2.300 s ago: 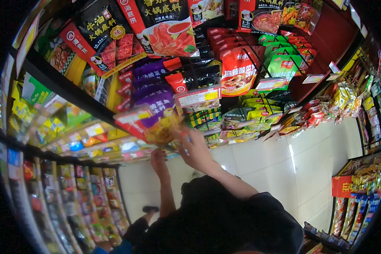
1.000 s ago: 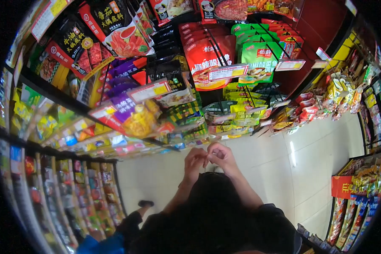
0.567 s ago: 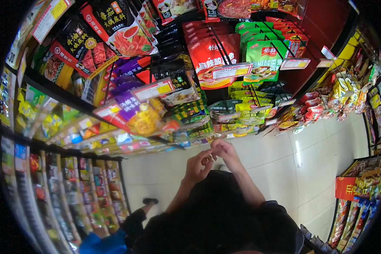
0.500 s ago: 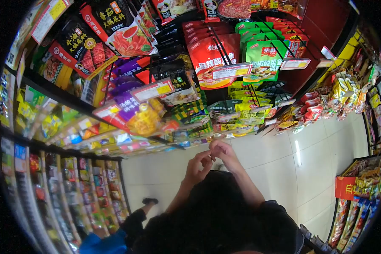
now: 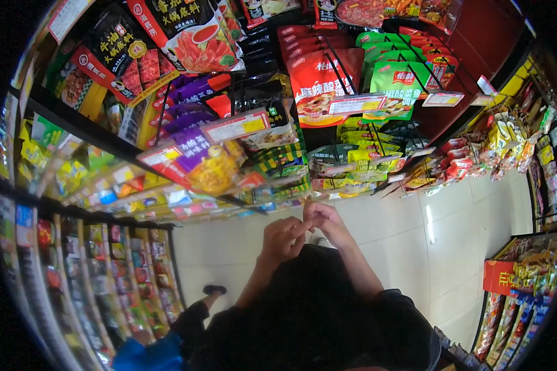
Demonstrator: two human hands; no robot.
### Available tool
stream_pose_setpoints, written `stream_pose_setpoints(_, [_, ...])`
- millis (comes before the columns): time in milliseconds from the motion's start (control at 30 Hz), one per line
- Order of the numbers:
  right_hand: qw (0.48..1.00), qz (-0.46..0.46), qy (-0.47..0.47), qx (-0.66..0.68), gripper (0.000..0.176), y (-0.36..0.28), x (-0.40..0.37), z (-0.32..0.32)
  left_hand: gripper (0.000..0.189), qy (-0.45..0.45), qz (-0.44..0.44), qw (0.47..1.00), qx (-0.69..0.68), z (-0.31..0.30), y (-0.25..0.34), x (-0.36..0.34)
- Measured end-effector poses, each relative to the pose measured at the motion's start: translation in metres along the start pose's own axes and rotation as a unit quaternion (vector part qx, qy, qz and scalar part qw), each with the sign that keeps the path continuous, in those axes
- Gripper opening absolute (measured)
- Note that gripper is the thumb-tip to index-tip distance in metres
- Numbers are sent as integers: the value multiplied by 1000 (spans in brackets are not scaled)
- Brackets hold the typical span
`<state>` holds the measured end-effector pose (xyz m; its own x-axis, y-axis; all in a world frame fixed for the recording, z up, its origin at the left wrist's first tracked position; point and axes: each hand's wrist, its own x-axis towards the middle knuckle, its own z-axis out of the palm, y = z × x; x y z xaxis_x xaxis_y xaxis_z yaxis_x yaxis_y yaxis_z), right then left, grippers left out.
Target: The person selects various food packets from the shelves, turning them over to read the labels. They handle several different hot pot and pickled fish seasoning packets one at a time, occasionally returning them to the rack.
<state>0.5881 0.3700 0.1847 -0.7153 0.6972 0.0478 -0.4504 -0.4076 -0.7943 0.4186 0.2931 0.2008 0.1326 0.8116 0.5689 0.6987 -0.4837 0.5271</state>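
Note:
My left hand (image 5: 283,238) and my right hand (image 5: 325,222) meet in front of my body, above the floor. The fingers of my left hand are curled and touch those of my right hand. My right hand is bent inward, its fingers closed too. Whether anything small lies between them is hidden. Just beyond the hands hang yellow-green seasoning pouches (image 5: 372,162) and dark green pouches (image 5: 331,158). Higher up are red pouches (image 5: 319,80) and green pouches (image 5: 397,83) on hooks, apart from both hands.
Black-and-red hotpot base packs (image 5: 119,59) and purple packets (image 5: 195,151) fill the shelf at left. Price tags (image 5: 235,125) stick out along its edge. Below left stands another packed rack (image 5: 114,266). Someone in blue (image 5: 147,355) is close by at lower left. Tiled floor (image 5: 402,247) lies at right.
The shelf goods have shifted slightly right and up in view. My left hand's fingers have curled in more against my right hand. The person's foot at lower left appears slightly further left.

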Motion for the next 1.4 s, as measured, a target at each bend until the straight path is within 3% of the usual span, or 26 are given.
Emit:
stream_pose_setpoints(133, [999, -7, -18, -37, 11, 2, 4, 0, 48, 6, 4, 1000, -13, -2, -7, -6])
stream_pose_setpoints(233, [999, 2, -3, -38, 11, 5, 9, 4, 41, -26, -72, 994, -73, -6, -8, -5])
stream_pose_setpoints(333, [998, 12, 25, -48, 11, 6, 15, 7, 34, 36, -123, 978, -166, -4, -1, 0])
stream_pose_setpoints(433, [997, 15, 31, -67, 12, 5, 18, 8, 32, 52, -137, 975, -166, 1, -4, -3])
stream_pose_setpoints(533, [997, 21, 29, -66, 12, 3, 20, 10, 34, 5, -131, 987, -91, -7, -8, -5])
stream_pose_setpoints(667, [995, 36, 16, -93, 9, 11, 21, 4, 43, -10, -34, 999, 6, -15, -21, -9])
stream_pose_setpoints(767, [994, 43, 1, -99, 9, 13, 20, 4, 50, -26, -30, 999, 30, -15, -24, -14])
stream_pose_setpoints(1000, [997, 57, -20, -58, 14, 12, 20, 6, 49, -7, -4, 1000, 7, -11, -26, -15])
stream_pose_setpoints(1133, [998, 44, -26, -20, 15, 16, 20, 9, 39, -12, -36, 999, -4, -8, -24, -17])
stream_pose_setpoints(1167, [999, 38, -29, -10, 15, 18, 20, 10, 38, 22, -24, 999, -39, -6, -24, -17])
stream_pose_setpoints(1400, [999, 31, -29, 12, 18, 18, 18, 16, 41, 43, 9, 996, -82, -9, -30, -17])
